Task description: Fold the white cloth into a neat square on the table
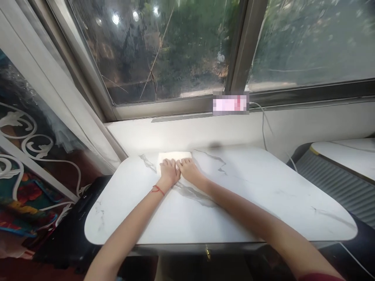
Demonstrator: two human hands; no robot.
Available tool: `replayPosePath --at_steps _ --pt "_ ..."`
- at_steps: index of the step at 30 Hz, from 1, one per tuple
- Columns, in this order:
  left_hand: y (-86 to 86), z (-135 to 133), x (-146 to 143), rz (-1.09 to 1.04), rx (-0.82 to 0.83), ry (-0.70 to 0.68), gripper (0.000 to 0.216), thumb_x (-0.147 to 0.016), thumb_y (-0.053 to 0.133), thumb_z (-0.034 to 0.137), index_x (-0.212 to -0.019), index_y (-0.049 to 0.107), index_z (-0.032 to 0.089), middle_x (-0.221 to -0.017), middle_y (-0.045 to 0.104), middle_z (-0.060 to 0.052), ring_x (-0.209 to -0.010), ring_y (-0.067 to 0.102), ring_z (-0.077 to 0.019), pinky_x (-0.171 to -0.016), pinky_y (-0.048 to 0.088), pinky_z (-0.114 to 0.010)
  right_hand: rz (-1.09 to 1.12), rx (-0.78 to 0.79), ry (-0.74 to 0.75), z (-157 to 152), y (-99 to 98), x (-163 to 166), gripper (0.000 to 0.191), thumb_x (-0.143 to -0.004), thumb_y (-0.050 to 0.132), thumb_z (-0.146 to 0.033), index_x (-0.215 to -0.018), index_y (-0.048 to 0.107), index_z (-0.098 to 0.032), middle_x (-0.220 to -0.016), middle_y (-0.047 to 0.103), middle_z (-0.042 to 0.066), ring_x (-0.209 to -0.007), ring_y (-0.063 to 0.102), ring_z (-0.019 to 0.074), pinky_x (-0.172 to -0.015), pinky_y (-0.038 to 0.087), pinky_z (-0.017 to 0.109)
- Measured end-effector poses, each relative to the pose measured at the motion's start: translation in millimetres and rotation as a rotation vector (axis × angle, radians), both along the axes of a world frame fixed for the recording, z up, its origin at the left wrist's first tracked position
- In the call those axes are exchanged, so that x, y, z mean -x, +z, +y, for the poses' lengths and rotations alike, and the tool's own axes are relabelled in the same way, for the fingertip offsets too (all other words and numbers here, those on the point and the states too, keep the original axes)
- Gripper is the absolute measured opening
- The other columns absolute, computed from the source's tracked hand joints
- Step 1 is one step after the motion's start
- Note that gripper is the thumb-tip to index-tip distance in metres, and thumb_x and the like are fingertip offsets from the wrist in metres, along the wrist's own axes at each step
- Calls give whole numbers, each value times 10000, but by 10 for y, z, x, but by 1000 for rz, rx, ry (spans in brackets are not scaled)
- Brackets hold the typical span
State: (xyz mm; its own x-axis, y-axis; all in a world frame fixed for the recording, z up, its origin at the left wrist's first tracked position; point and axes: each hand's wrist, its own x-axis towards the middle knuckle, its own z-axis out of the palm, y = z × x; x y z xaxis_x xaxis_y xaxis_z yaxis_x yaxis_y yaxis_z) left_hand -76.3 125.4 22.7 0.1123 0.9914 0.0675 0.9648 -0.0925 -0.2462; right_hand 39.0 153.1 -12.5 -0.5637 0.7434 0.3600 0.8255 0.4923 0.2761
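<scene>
On a white marble-patterned table, near its back edge, lies a flat cream-coloured piece that looks like a folded cloth. My left hand, with a red string bracelet at the wrist, rests palm down on it with the fingers pointing away from me. Close beside it, my right hand lies on the right part of the same piece, its fingers slightly bent. The two hands almost touch at the thumbs. They cover the middle and front of the cloth-like piece.
Behind the table is a low white wall under a window. A blurred-out pink item sits on the sill, with a white cable hanging beside it. A white curtain and white scrolled metalwork stand left.
</scene>
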Motion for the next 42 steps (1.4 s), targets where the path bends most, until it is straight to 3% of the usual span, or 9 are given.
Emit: replayPosePath --at_steps 4,9,13,16,24,28,31,35,42 --pt "-212 -812 7 -38 -136 -171 550 -995 477 365 -1390 547 -12 -1249 635 -296 -1178 599 -381 -966 483 -493 16 -124 139 -688 -209 -255 358 -878 524 -77 -1219 628 -43 -1007 686 179 -891 606 293 -818 453 418" --pt "-577 -1753 42 -230 -406 -316 509 -998 500 345 -1458 532 129 -1396 591 -213 -1327 536 -375 -986 532 -480 306 -292 171 -1657 -304 -472 386 -851 463 -36 -1197 630 -74 -992 676 167 -1042 605 312 -868 480 420" --pt "-693 -2052 -2 -447 -411 -296 521 -1044 445 312 -1563 401 289 -1613 408 -94 -1473 409 -282 -1056 534 -422 540 -179 65 -2099 -238 -524 361 -943 422 -105 -1253 600 -149 -1158 671 148 -1112 633 264 -874 537 379" --pt "-732 -2103 -59 -502 -440 -262 569 -1048 403 224 -1599 319 333 -1670 316 -54 -1510 359 -263 -1093 517 -427 543 -194 6 -2213 -307 -516 366 -990 455 -207 -1329 579 -148 -1332 636 172 -1230 618 278 -912 557 384" --pt "-661 -2057 87 -309 -416 -426 612 -1045 464 317 -1623 273 253 -1650 348 -126 -1478 421 -262 -1060 534 -352 361 -242 43 -2114 -685 -550 597 -959 513 -244 -1541 439 -134 -1449 598 179 -1352 562 353 -999 543 470" --pt "-495 -1992 195 -243 -395 -517 582 -1042 470 327 -1595 342 199 -1558 487 -162 -1422 497 -280 -1044 530 -357 288 -241 166 -2059 -575 -647 614 -939 513 -205 -1536 436 -84 -1421 611 218 -1321 588 351 -986 560 433" --pt "-316 -1847 234 -171 -231 -594 542 -1027 474 316 -1549 420 182 -1486 563 -176 -1358 560 -300 -1027 529 -380 249 -137 218 -2010 -398 -690 548 -947 459 -197 -1473 500 -49 -1427 598 240 -1334 571 358 -978 566 432" --pt "-226 -1373 88 -83 -67 -555 515 -1014 442 300 -1496 483 122 -1446 574 -240 -1342 564 -351 -1022 515 -446 214 -67 129 -1639 -280 -643 474 -978 433 -236 -1370 592 -24 -1367 627 273 -1297 588 372 -991 546 481" --pt "-416 -211 -422 -88 -97 -313 605 -963 435 212 -1529 410 1 -1524 447 -324 -1439 417 -438 -1097 381 -570 134 -27 -5 -282 -279 -626 467 -996 421 -247 -1362 596 -17 -1376 604 296 -1292 572 355 -1033 483 487"
